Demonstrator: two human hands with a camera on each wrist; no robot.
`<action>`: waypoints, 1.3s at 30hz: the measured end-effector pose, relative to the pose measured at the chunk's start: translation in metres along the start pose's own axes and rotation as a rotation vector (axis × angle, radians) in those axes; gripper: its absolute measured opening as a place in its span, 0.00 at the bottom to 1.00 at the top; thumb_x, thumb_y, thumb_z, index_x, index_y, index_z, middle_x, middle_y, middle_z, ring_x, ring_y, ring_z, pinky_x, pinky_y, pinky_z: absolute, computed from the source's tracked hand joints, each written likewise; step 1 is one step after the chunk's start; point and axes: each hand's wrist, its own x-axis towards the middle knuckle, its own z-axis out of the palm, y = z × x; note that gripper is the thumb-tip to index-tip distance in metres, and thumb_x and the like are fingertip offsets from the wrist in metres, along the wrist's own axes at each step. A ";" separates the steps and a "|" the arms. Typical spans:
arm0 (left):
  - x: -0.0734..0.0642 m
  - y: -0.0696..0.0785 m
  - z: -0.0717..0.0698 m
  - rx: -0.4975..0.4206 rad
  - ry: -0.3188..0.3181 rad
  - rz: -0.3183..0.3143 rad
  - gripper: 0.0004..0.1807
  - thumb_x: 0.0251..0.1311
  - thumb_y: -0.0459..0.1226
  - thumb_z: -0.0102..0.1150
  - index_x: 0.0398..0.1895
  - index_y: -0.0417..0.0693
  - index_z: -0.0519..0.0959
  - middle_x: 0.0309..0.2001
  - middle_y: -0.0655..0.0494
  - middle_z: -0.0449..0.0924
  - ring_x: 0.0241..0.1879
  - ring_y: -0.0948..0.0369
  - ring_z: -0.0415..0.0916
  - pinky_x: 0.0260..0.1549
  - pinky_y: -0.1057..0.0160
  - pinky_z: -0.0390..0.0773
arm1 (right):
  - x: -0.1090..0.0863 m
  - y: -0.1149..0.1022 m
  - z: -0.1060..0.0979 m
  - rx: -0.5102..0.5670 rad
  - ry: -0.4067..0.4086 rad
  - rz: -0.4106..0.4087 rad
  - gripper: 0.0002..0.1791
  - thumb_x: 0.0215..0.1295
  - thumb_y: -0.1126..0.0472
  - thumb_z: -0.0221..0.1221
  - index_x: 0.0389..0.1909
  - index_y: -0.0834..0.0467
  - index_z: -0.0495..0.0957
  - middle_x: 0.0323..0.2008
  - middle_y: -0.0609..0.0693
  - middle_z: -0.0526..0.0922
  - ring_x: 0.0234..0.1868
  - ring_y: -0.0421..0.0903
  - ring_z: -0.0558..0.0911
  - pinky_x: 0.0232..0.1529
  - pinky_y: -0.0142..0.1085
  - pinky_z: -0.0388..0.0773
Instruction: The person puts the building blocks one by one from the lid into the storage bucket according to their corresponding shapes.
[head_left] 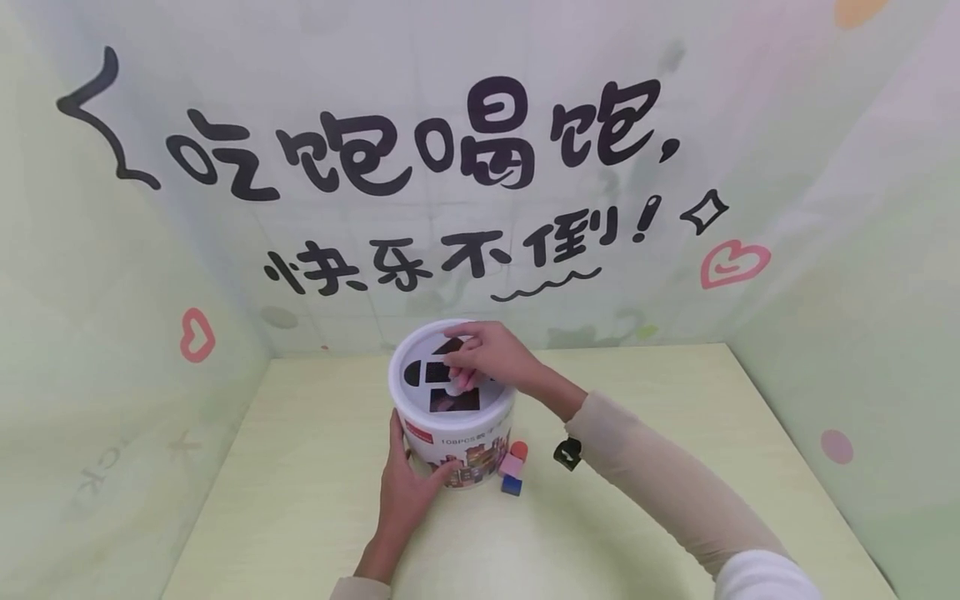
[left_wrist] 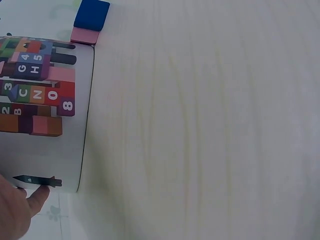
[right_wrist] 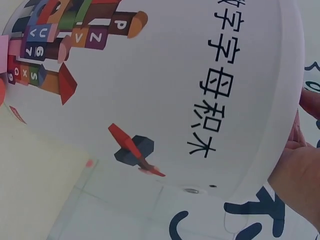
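Note:
A white round bucket [head_left: 420,433] of building blocks stands on the table, its lid [head_left: 412,346] cut with several shaped holes. My left hand [head_left: 408,492] grips the bucket low on its left side, thumb across the printed front. In the left wrist view the thumb [left_wrist: 37,200] lies against the printed wall. Over the lid is my right hand [head_left: 487,358], fingers bent down at the holes; I cannot tell whether they pinch something. Close by the bucket's right side lie a blue block [head_left: 512,486], a pink block [head_left: 512,465] and an orange-red rounded block [head_left: 519,450].
The pale wooden table [head_left: 300,500] ends at a printed backdrop [head_left: 337,67] behind and at both sides. A black clip-like object [head_left: 567,453] shows at the right wrist.

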 end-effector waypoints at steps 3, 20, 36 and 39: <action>0.000 0.000 0.000 0.001 0.001 0.002 0.64 0.33 0.55 0.72 0.71 0.69 0.37 0.68 0.66 0.49 0.63 0.58 0.54 0.56 0.51 0.65 | -0.003 0.002 -0.009 -0.003 0.024 0.009 0.27 0.56 0.62 0.62 0.57 0.62 0.68 0.25 0.56 0.82 0.22 0.50 0.81 0.25 0.41 0.81; -0.001 0.002 0.000 -0.001 0.008 -0.027 0.64 0.31 0.56 0.73 0.70 0.71 0.38 0.66 0.65 0.53 0.62 0.56 0.56 0.56 0.52 0.65 | -0.022 0.021 -0.047 0.041 0.119 0.017 0.26 0.56 0.63 0.62 0.57 0.62 0.69 0.27 0.62 0.80 0.20 0.51 0.79 0.27 0.43 0.81; -0.002 0.003 -0.001 -0.005 0.009 -0.027 0.63 0.32 0.57 0.72 0.70 0.71 0.38 0.67 0.66 0.53 0.63 0.56 0.55 0.56 0.51 0.65 | -0.033 0.044 -0.067 0.082 0.214 0.072 0.23 0.56 0.63 0.61 0.54 0.59 0.71 0.25 0.61 0.80 0.21 0.50 0.79 0.29 0.45 0.82; -0.002 0.003 -0.001 -0.007 0.006 -0.029 0.63 0.32 0.57 0.72 0.70 0.71 0.38 0.66 0.66 0.53 0.63 0.57 0.55 0.56 0.52 0.65 | -0.035 0.049 -0.067 0.089 0.218 0.085 0.22 0.57 0.63 0.60 0.54 0.60 0.71 0.26 0.62 0.79 0.21 0.50 0.79 0.29 0.45 0.82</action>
